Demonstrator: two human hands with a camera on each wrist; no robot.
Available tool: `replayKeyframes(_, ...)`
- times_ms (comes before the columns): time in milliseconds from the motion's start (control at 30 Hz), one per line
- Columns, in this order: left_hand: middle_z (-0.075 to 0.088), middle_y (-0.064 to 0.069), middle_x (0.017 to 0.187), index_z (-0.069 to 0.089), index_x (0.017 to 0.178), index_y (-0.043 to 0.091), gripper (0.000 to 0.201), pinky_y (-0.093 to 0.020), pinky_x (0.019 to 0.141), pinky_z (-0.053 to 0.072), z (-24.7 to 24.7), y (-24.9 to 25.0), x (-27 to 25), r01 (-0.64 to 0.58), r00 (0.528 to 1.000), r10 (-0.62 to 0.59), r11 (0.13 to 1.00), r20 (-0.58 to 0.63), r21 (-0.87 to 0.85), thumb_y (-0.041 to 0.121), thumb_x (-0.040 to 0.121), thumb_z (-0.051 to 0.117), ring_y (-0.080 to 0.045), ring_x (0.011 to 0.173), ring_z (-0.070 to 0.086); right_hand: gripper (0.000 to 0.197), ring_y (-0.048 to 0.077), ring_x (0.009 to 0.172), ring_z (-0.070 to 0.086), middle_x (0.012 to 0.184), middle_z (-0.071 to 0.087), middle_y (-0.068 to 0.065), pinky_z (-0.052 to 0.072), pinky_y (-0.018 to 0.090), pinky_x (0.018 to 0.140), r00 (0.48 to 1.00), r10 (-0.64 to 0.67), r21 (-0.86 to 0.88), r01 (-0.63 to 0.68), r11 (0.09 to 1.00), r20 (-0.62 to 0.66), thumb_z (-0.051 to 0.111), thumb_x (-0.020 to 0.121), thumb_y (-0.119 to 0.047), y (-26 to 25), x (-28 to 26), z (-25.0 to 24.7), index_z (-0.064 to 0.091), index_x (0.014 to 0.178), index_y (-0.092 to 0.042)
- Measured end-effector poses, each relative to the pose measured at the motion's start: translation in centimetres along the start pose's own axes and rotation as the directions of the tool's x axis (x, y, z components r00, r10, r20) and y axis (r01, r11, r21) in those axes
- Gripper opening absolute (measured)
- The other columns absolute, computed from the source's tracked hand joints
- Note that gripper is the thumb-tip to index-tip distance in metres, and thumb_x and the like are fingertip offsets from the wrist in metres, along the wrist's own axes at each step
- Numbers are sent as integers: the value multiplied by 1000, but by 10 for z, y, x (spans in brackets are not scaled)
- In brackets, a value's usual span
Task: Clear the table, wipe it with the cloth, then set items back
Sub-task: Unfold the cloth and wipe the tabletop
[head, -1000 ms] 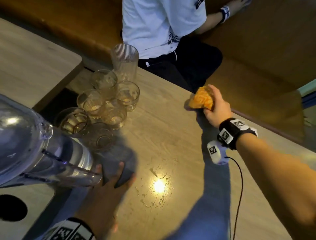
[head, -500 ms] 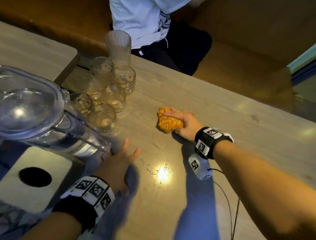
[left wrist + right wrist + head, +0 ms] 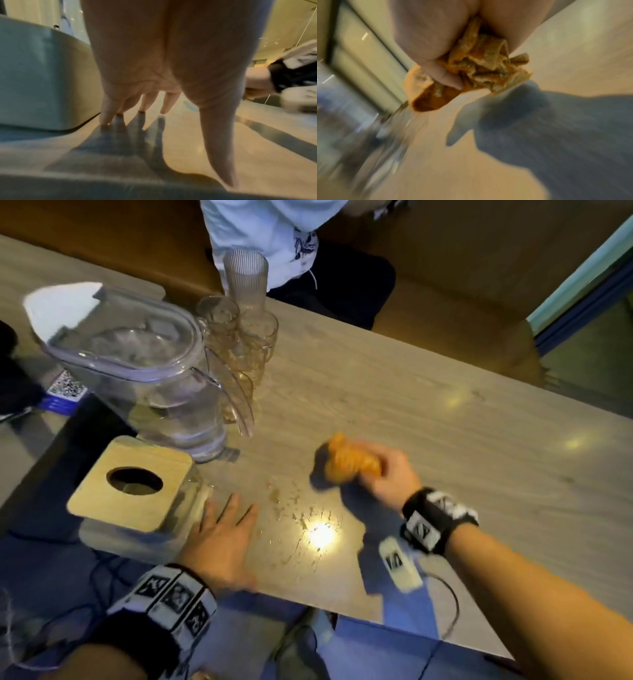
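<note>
Seen from the head camera, a right hand (image 3: 387,474) clutches a bunched orange patterned cloth (image 3: 349,462) against the pale wood-grain table (image 3: 445,412), near a clear plastic pitcher (image 3: 147,371) and a cluster of drinking glasses (image 3: 246,337). The left wrist view shows the left hand (image 3: 154,60) spread flat, fingers straight, beside a wooden-topped box (image 3: 42,75). The right wrist view shows fingers (image 3: 447,78) curled into the cloth (image 3: 481,70).

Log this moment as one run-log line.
phase: wiping | right hand: grips orange cloth on table | left hand: flat on table | pitcher, glasses: far left
</note>
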State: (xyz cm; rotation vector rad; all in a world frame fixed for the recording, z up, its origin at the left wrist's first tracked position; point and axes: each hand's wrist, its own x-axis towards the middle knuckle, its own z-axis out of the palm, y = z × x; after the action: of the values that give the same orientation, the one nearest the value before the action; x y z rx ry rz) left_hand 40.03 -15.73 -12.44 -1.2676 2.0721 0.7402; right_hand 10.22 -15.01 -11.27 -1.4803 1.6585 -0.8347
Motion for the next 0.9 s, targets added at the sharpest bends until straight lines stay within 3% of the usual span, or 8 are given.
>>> replayKeyframes(33, -28, -4, 158, -17, 152, 31, 126, -54, 119, 8, 7, -4, -3, 2, 1000, -2, 1000, 24, 26, 50, 71, 78, -44, 143, -23, 59, 2, 115, 59, 122, 65, -1, 45, 18, 98, 990, 28, -37, -34, 999, -137, 50, 77, 1, 3, 20, -8, 59, 129, -23)
replayKeyframes(100, -34, -3, 156, -20, 151, 32, 124, -56, 119, 8, 14, -7, -3, 1, 1000, -2, 998, 13, 58, 39, 75, 78, -44, 142, -26, 68, 21, 130, 50, 137, 57, 4, 36, 22, 106, 975, 120, -166, -153, 974, -189, 53, 77, 5, 9, 53, -14, 53, 139, -22)
replayKeyframes(200, -33, -2, 156, -20, 150, 34, 122, -58, 117, 12, 19, -5, -4, 3, 1000, -1, 997, -27, 71, 32, 78, 78, -44, 143, -23, 70, 25, 145, 29, 153, 39, 8, 20, 34, 119, 973, 219, -299, -229, 926, -66, 55, 79, 3, 20, 59, 5, 48, 142, -28)
replayKeyframes(300, -32, -1, 157, -18, 151, 36, 124, -57, 116, 15, 17, -4, -6, 5, 999, -2, 996, -38, 90, 33, 76, 80, -42, 145, -20, 68, 22, 147, 23, 152, 40, 8, 12, 51, 120, 994, 105, -275, -94, 957, 24, 57, 76, 2, 20, 30, 27, 55, 136, -28)
replayKeyframes(667, -30, -4, 158, -13, 153, 31, 125, -61, 115, 11, 8, -4, -19, -60, 998, 62, 997, -31, 50, 33, 73, 83, -43, 144, -21, 55, 2, 140, 27, 141, 54, -6, 0, 16, 112, 956, 9, -144, 35, 989, 294, 61, 74, -6, -18, -155, 128, 66, 125, -25)
replayKeyframes(733, -27, -2, 159, -11, 153, 31, 123, -58, 117, 8, 14, -10, -25, -103, 993, 105, 994, -59, 24, 36, 74, 82, -41, 145, -19, 50, -3, 131, 37, 134, 60, -7, 7, 10, 110, 934, 9, -110, 32, 993, 356, 61, 76, -5, -26, -185, 142, 68, 122, -23)
replayKeyframes(833, -20, 0, 161, -7, 154, 31, 108, -46, 122, 12, 23, -24, -41, -241, 962, 232, 969, -142, -51, 33, 83, 74, -30, 149, -10, 51, -16, 102, 56, 112, 66, -25, 38, 5, 91, 899, 160, 0, -175, 985, 408, 54, 78, 0, -42, -214, 144, 68, 120, -24)
replayKeyframes(900, -15, 1, 163, -1, 155, 32, 92, -42, 122, 14, 24, -34, -51, -320, 913, 301, 947, -274, -26, 35, 91, 65, -23, 150, -8, 59, -12, 105, 59, 115, 65, -25, 43, 11, 91, 962, 196, 146, -225, 963, 189, 50, 72, 1, -54, -208, 133, 65, 122, -26)
